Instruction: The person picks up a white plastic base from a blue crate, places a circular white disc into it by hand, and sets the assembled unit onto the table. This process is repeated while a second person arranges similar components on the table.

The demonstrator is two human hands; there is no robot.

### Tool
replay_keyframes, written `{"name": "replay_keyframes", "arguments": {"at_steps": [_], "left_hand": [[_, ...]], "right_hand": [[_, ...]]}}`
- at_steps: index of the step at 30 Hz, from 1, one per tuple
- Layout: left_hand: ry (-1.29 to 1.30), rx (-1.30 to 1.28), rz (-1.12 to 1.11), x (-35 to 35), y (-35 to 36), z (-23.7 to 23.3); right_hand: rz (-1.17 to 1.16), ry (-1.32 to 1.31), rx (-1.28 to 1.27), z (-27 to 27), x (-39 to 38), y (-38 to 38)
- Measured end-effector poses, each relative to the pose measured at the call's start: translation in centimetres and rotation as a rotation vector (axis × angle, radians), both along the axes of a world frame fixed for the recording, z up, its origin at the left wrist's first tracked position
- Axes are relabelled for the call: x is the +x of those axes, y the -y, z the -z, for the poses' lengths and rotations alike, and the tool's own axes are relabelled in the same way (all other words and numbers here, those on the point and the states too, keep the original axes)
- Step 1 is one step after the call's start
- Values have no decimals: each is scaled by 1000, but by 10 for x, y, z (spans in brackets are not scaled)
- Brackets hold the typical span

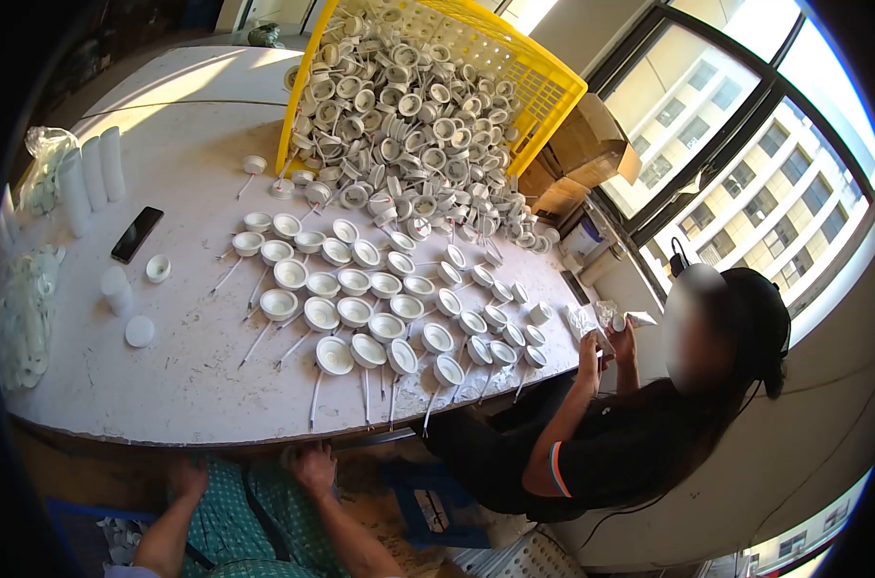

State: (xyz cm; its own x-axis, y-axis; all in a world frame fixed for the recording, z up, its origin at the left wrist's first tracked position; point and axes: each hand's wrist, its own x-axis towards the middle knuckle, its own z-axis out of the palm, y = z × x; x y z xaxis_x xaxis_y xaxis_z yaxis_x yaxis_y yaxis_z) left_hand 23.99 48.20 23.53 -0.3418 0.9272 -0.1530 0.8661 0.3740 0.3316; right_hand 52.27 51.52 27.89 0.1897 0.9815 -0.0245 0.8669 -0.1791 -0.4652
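While the yellow crate [565, 85] lies tipped w/ white cups [335, 355] heaped at its mouth, more stand in rows on the table [197, 385], on the near side of the crate. L hand [188, 476] & R hand [312, 469] are by the table's near edge, well apart from the crate; can't tell if open, closed or gripping. Phone [137, 235]: L of crate. Co-worker [649, 424]: R of it, holding sth. white.

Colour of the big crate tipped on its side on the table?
The crate is yellow, seen best in the head view.
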Motion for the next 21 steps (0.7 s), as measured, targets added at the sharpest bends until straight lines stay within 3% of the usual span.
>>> {"name": "replay_keyframes", "arguments": {"at_steps": [10, 15, 21], "left_hand": [[-33, 26, 9, -9, 1, 22], [23, 15, 13, 1, 1, -9], [-43, 59, 15, -5, 1, 13]], "right_hand": [[-18, 1, -109, -5, 0, 0], [-16, 6, -118, -2, 0, -1], [-22, 7, -125, 0, 0, -1]]}}
